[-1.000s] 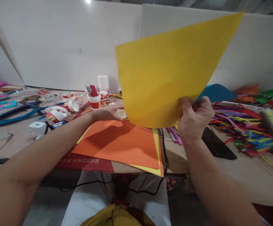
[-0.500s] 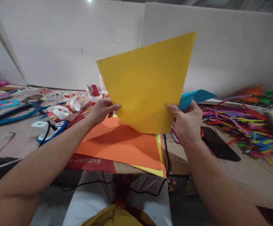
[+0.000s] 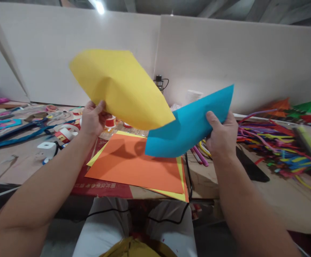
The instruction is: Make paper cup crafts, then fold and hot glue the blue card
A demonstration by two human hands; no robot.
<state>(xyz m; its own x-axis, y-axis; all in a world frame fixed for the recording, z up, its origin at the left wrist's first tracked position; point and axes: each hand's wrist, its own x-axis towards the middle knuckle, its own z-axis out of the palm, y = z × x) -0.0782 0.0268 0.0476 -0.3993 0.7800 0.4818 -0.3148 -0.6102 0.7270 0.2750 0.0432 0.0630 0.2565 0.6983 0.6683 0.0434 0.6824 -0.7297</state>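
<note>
Above the table (image 3: 251,210), your yellow sheet (image 3: 128,89) bows in the air, its long axis slanting from upper left to a corner pointing lower right. Below it lies the orange sheet (image 3: 134,167), longest from side to side. Your blue sheet (image 3: 187,128) hangs curled over that sheet's right part, its long axis rising to a corner pointing upper right. Your right hand (image 3: 222,135) pinches the blue sheet's right end, thumb in front; your left hand (image 3: 93,117) pinches the yellow sheet's lower left edge.
</note>
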